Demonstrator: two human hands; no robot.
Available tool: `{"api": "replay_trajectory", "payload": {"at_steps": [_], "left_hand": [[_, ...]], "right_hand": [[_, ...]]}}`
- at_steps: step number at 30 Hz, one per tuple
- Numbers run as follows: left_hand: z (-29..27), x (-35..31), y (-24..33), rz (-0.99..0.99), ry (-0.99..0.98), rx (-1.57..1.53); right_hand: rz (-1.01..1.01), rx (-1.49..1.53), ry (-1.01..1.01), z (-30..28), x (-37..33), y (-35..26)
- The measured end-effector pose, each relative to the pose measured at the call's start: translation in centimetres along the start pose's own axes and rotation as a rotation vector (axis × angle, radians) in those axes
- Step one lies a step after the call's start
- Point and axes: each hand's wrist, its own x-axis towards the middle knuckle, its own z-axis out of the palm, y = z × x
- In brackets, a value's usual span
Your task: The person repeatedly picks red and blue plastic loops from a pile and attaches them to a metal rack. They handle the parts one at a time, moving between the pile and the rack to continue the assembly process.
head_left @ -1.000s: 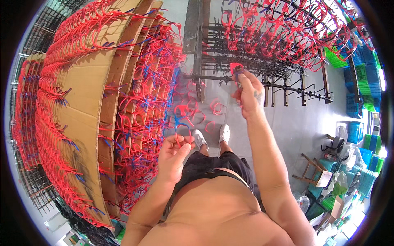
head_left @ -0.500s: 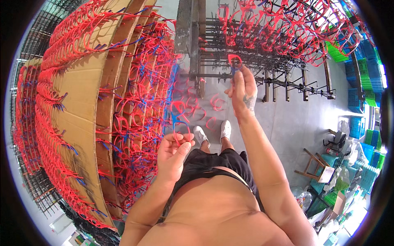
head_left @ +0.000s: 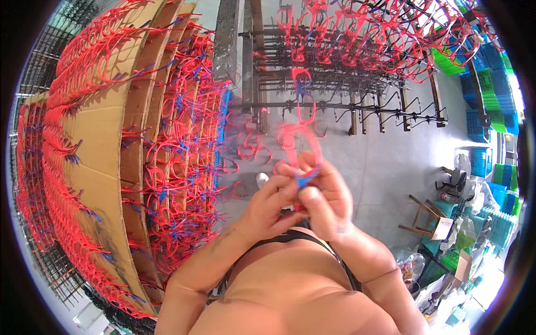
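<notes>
My two hands meet in front of my waist around a red eyeglass frame (head_left: 319,146) with a blue middle part. It is smeared by motion. My right hand (head_left: 330,202) is closed on it, thumb and fingers pinching by the blue part. Against it from the left, my left hand (head_left: 270,207) is closed with bent fingers, and a bit of red shows under its fingertips. Just beyond, another red frame with a blue middle (head_left: 302,84) hangs on the black rack (head_left: 335,105).
On the left stands a tall stack of brown cardboard (head_left: 97,167) covered in red frames with blue parts. More red frames (head_left: 357,33) hang on the far rack. Red frames (head_left: 254,148) also show low by the stack. Crates (head_left: 477,156) and a wooden stool (head_left: 441,228) stand at right.
My right hand has drawn back from the rack, where a red frame now hangs. My left hand has moved right with its frame, and both hands are together. The view has shifted slightly.
</notes>
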Motion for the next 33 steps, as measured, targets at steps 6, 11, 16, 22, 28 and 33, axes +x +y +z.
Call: {"api": "replay_trajectory", "payload": {"at_steps": [6,11,16,22,28,33], "left_hand": [[-0.5,8.4,-3.6,-0.522,0.605,-0.540],[-1.1,15.5,-9.8,-0.594,0.399,-0.548],[0.1,17.0,-9.5,-0.682,0.431,-0.568],[0.8,16.4,-8.6,-0.646,0.496,-0.501],[0.6,10.1,-4.2,-0.437,0.481,-0.393],[-7.1,-1.7,4.6,-0.145,0.531,0.296]], "right_hand": [[-0.247,-0.224,0.325,-6.6,6.0,-2.6],[0.075,-0.113,0.389,-10.5,11.7,-0.5],[0.238,-0.147,0.375,-11.8,11.5,0.0],[0.173,-0.062,0.426,-11.4,12.2,1.4],[0.021,-0.154,0.448,-11.0,11.6,5.0],[-0.100,-0.005,0.486,-13.7,13.4,6.7]]}}
